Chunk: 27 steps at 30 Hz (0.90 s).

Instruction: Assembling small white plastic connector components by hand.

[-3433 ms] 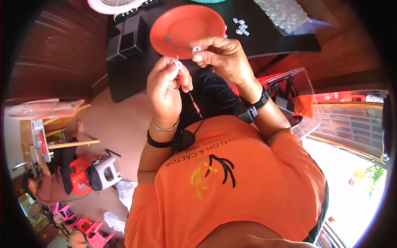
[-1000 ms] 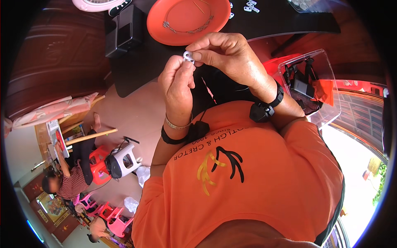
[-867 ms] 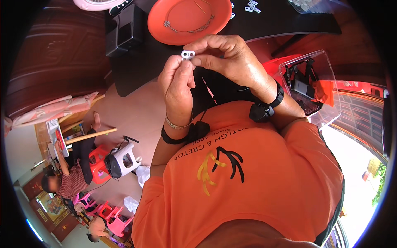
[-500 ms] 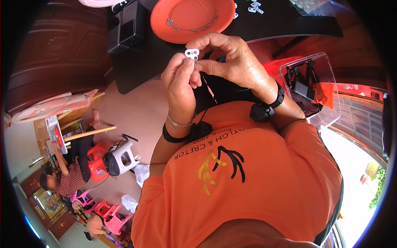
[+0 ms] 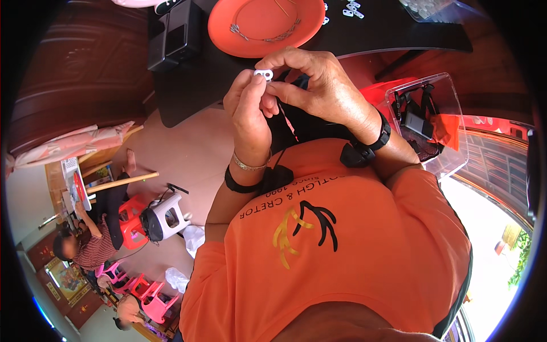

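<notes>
A small white plastic piece with two round holes is pinched between the fingertips of both hands, just short of the table's near edge. My left hand grips it from below with thumb and forefinger, its other fingers curled. From the right, my right hand arches over, its forefinger and thumb closed at the piece's side. Fingers cover part of the piece. Beyond the hands lies an orange-red plate holding small grey metal bits and a thin stick. More white pieces lie to the plate's right.
On the black table stand a dark grey box-shaped device and a clear tub of pale pieces. A clear plastic bin with black straps is at right. Stools and another person are at left.
The white piece has tipped, so its holed face shows less. Both hands have shifted only slightly and keep their pinch.
</notes>
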Each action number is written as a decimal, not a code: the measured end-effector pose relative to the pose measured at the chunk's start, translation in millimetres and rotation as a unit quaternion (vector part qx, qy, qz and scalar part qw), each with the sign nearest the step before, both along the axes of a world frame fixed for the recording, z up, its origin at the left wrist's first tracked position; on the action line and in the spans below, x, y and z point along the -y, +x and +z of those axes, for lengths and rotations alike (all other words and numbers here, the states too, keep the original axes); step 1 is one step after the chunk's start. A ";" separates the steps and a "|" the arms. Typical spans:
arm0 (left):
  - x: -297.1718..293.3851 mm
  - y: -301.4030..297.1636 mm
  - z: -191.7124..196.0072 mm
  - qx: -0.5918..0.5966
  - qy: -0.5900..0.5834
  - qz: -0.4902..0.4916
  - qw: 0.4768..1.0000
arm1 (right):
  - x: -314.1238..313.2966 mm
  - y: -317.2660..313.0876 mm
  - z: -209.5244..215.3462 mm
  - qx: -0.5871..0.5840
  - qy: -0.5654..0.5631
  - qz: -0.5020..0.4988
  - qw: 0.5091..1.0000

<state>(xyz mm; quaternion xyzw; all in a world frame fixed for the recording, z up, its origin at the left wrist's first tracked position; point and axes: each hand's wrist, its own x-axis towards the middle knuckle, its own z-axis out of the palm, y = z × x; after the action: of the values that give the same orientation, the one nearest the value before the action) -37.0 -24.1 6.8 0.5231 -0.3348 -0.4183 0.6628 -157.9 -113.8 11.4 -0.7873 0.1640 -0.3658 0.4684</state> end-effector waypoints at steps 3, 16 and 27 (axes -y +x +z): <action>1.0 -2.5 -3.3 0.023 -0.007 0.032 0.999 | -0.9 5.0 -3.4 0.039 -0.038 -0.023 0.998; 1.5 -1.9 -8.5 -0.006 -0.035 0.026 0.999 | -9.3 11.9 -7.7 0.019 -0.101 -0.063 0.993; -2.9 -2.7 -4.1 -0.001 -0.014 0.043 0.999 | -9.1 15.7 -10.3 0.051 -0.121 -0.053 0.990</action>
<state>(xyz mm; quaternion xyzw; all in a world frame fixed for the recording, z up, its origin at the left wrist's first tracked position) -39.7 -21.3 2.7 0.5271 -0.3171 -0.3848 0.6882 -142.1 -104.8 1.2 -0.8088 0.1363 -0.4465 0.3578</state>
